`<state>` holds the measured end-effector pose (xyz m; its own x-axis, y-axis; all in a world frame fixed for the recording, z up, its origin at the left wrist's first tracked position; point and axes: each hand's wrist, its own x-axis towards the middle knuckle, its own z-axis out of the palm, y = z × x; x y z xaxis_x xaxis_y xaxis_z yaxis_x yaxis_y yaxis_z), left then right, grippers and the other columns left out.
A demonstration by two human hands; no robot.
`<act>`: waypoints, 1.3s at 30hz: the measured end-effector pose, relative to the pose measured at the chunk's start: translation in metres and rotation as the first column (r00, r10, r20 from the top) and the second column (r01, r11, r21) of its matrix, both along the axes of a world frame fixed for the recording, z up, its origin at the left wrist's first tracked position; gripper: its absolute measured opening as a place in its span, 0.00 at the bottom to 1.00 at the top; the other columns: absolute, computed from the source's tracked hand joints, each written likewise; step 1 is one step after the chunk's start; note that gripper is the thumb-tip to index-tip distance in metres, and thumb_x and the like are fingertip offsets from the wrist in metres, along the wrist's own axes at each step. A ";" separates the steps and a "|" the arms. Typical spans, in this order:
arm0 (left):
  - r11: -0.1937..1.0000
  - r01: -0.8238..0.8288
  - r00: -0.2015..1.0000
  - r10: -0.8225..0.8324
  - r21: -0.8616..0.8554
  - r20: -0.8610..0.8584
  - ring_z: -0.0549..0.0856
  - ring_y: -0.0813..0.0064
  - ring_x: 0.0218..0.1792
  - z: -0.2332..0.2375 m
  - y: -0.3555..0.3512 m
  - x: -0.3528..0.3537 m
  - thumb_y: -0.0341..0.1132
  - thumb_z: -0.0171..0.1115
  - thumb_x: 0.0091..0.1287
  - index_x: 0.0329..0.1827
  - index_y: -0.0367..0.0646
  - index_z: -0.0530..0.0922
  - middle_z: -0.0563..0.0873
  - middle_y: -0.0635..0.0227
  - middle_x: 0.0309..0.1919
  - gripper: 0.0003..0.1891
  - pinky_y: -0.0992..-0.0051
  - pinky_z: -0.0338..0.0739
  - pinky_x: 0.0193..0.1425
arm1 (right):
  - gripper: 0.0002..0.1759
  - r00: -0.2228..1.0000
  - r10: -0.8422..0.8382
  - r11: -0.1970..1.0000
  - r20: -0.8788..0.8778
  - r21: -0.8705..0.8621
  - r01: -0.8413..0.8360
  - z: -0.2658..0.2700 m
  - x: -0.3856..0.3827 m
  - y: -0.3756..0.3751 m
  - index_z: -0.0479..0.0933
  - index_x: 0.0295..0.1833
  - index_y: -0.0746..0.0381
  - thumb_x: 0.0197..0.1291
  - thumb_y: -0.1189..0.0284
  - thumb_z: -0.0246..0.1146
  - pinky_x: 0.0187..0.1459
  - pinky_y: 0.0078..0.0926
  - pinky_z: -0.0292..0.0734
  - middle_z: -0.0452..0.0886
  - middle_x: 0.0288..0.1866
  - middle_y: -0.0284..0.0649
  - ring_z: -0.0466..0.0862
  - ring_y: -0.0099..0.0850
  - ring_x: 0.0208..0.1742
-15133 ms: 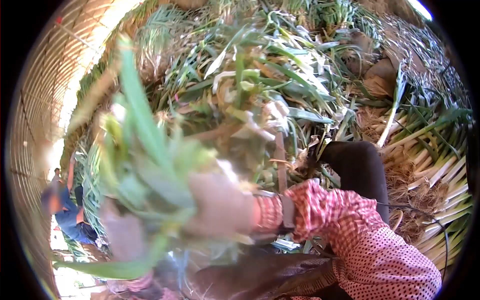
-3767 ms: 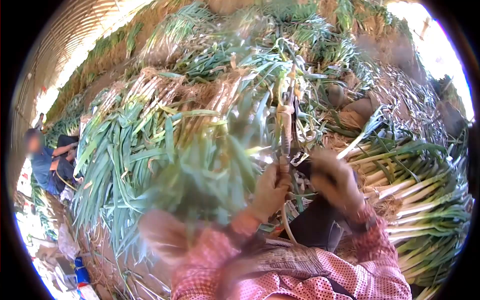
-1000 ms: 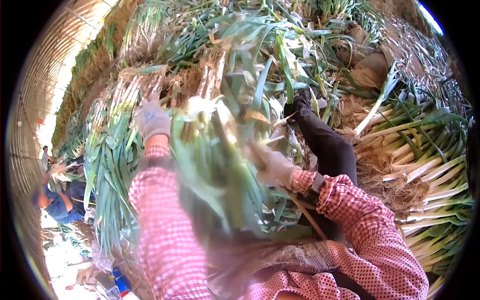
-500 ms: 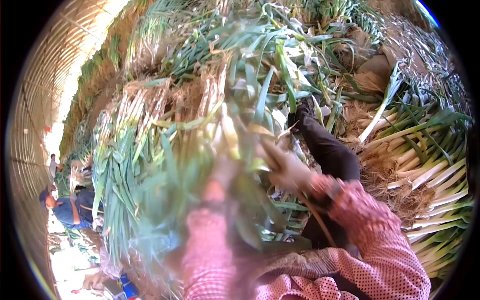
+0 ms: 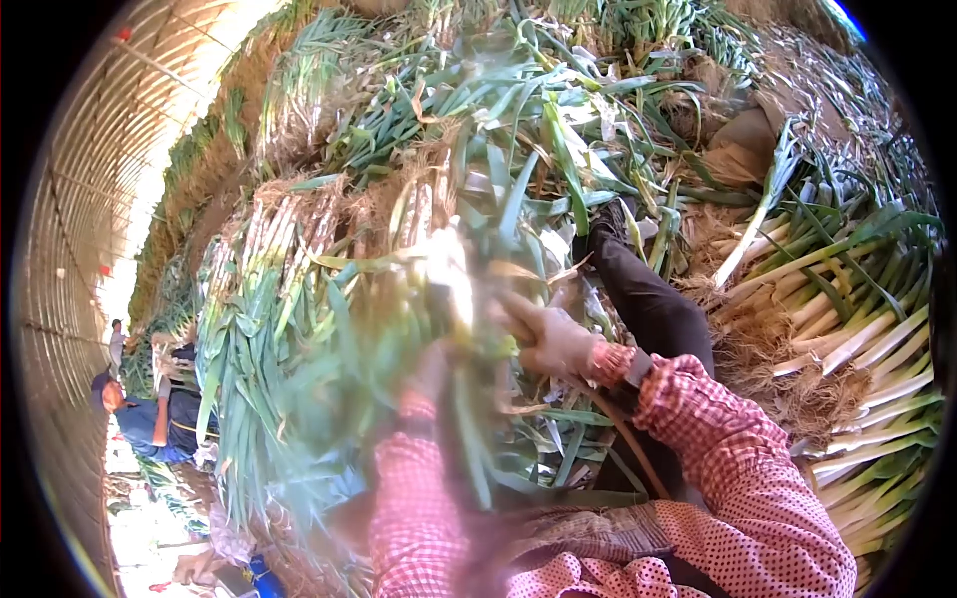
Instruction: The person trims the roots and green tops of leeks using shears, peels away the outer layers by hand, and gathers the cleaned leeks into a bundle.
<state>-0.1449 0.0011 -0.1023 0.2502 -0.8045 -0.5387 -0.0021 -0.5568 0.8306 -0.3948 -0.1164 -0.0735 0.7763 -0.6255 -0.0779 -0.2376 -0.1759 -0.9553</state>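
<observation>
My left hand [image 5: 429, 369], smeared in the middle of the view, is closed around a green onion [image 5: 454, 284]. The onion's white stalk points up and away from me; its green leaves hang down towards my lap. My right hand [image 5: 560, 341], in a pale glove, is just right of the stalk. Its fingers are bent together and reach towards the stalk, but what is between them is blurred. A brownish strip [image 5: 628, 439] runs down from below my right hand. Beyond my left hand lies a heap of green onions [image 5: 264, 289] with their roots facing away.
Trimmed green onions [image 5: 867, 349] with white stalks are piled at the right. My dark-trousered leg [image 5: 653, 299] stretches forward between the piles. Other people [image 5: 150, 419] are at the far left, beneath a ribbed curved roof [image 5: 75, 229]. Loose leaves [image 5: 558, 159] cover the ground ahead.
My right hand has shifted slightly left, closer to the stalk. The white stalk now shows brighter. My left hand stays on the onion, and the view has turned slightly.
</observation>
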 end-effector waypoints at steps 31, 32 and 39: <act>0.945 -0.197 0.429 -0.158 0.263 0.889 0.87 0.51 0.56 0.074 -0.049 0.051 0.46 0.76 0.53 0.53 0.38 0.86 0.88 0.45 0.52 0.27 0.60 0.81 0.61 | 0.48 0.987 -0.112 0.993 -0.111 -0.053 0.107 0.012 0.163 -0.015 0.56 0.81 0.62 0.52 0.69 0.65 0.50 0.46 0.82 0.86 0.48 0.61 0.87 0.54 0.49; 0.938 -0.210 0.440 -0.162 0.277 0.883 0.87 0.51 0.56 0.072 -0.047 0.054 0.46 0.76 0.53 0.52 0.38 0.86 0.88 0.45 0.53 0.26 0.60 0.81 0.61 | 0.49 0.991 -0.104 0.994 -0.085 -0.043 0.101 0.017 0.157 -0.014 0.56 0.81 0.62 0.52 0.69 0.65 0.50 0.45 0.83 0.86 0.49 0.61 0.88 0.54 0.50; 0.893 -0.195 0.469 -0.277 0.405 0.839 0.87 0.49 0.56 0.068 -0.040 0.035 0.45 0.74 0.50 0.51 0.39 0.88 0.88 0.47 0.53 0.26 0.61 0.82 0.61 | 0.54 0.977 0.155 0.977 -0.148 0.173 -0.128 0.044 0.032 0.060 0.50 0.85 0.54 0.50 0.75 0.65 0.65 0.41 0.75 0.84 0.54 0.60 0.85 0.53 0.59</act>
